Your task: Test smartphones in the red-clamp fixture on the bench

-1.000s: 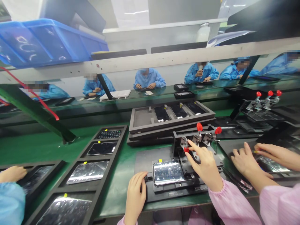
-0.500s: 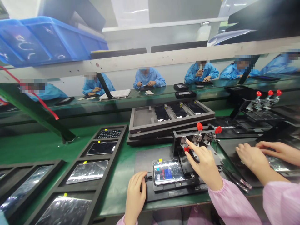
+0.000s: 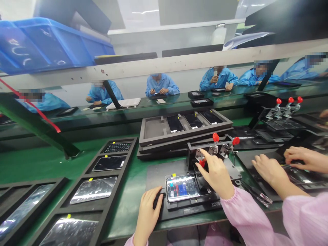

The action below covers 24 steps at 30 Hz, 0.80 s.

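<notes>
A phone-sized panel with a lit, coloured screen [image 3: 183, 188] lies face up in a black fixture [image 3: 189, 210], a yellow tab at its top edge. My right hand [image 3: 215, 172] is at the fixture's left toggle clamp, thumb and index finger around its lowered red handle [image 3: 202, 163]. Two other red clamp handles [image 3: 216, 137] stand raised beside it. Curled over the fixture's left edge is my left hand [image 3: 150, 206], fingers bent around a black part there, partly hidden. The clamp's pressing block [image 3: 203, 182] sits over the panel's right end.
Left of the fixture, a black tray [image 3: 120, 184] holds several panels with yellow tabs. Stacked foam trays [image 3: 153, 135] stand behind. At right, a co-worker's hands [image 3: 271, 171] work by another fixture with red clamps [image 3: 278, 101]. Tweezers [image 3: 256, 194] lie between. People in blue sit across.
The view has shifted slightly. Both my hands keep nearly the same places, at the clamp handle and the fixture's edge. The co-worker's far hand has lifted and curled a little.
</notes>
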Each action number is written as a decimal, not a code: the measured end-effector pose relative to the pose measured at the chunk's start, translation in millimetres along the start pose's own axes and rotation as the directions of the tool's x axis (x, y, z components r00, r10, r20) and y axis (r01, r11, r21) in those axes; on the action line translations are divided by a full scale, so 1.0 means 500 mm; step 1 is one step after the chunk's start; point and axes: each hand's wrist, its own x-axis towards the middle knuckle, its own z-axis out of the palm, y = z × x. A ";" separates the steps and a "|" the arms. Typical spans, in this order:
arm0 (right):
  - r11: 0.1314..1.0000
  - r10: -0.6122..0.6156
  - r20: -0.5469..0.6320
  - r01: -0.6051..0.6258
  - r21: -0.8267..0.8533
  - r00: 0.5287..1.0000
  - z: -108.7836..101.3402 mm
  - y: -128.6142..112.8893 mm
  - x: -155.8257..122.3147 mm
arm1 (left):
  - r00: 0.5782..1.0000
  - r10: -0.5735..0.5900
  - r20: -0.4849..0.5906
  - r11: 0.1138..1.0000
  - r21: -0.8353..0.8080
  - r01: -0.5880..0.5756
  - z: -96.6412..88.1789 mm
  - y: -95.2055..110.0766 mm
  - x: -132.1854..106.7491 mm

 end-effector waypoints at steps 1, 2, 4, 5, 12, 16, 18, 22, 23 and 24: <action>1.000 -0.003 -0.016 0.003 0.017 1.000 -0.001 -0.002 0.004 | 1.000 0.015 0.003 1.000 -0.005 -0.015 0.000 -0.001 0.002; 0.999 -0.003 -0.042 0.005 0.047 0.999 -0.004 -0.004 0.008 | 1.000 0.028 0.006 1.000 -0.010 -0.028 0.001 -0.002 0.005; 0.993 0.009 -0.085 0.001 0.117 0.996 -0.019 -0.009 0.021 | 0.999 0.042 0.011 0.999 -0.015 -0.042 0.002 -0.003 0.009; 0.988 0.019 -0.086 -0.005 0.156 0.996 -0.029 -0.011 0.029 | 0.999 0.045 0.014 0.999 -0.017 -0.045 0.002 -0.002 0.011; 0.781 0.273 -0.018 -0.210 0.588 0.962 -0.096 -0.012 0.066 | 0.997 0.065 0.030 0.998 -0.014 -0.064 0.003 0.001 0.015; 0.907 0.287 -0.253 -0.177 0.382 0.924 -0.109 0.013 0.082 | 0.995 0.085 0.050 0.996 0.029 -0.086 0.004 -0.003 0.015; 0.953 0.257 -0.317 -0.184 0.242 0.913 -0.110 0.028 0.095 | 0.994 0.096 0.051 0.994 0.055 -0.099 0.006 0.006 0.018; 0.978 0.199 -0.329 -0.164 0.132 0.923 -0.101 0.048 0.113 | 0.989 0.131 0.073 0.983 0.117 -0.139 0.017 0.053 0.033; 0.981 0.189 -0.326 -0.162 0.107 0.926 -0.099 0.051 0.115 | 0.987 0.141 0.081 0.980 0.132 -0.151 0.021 0.067 0.038; 0.983 0.181 -0.320 -0.164 0.078 0.930 -0.097 0.053 0.115 | 0.985 0.150 0.084 0.976 0.143 -0.161 0.025 0.079 0.043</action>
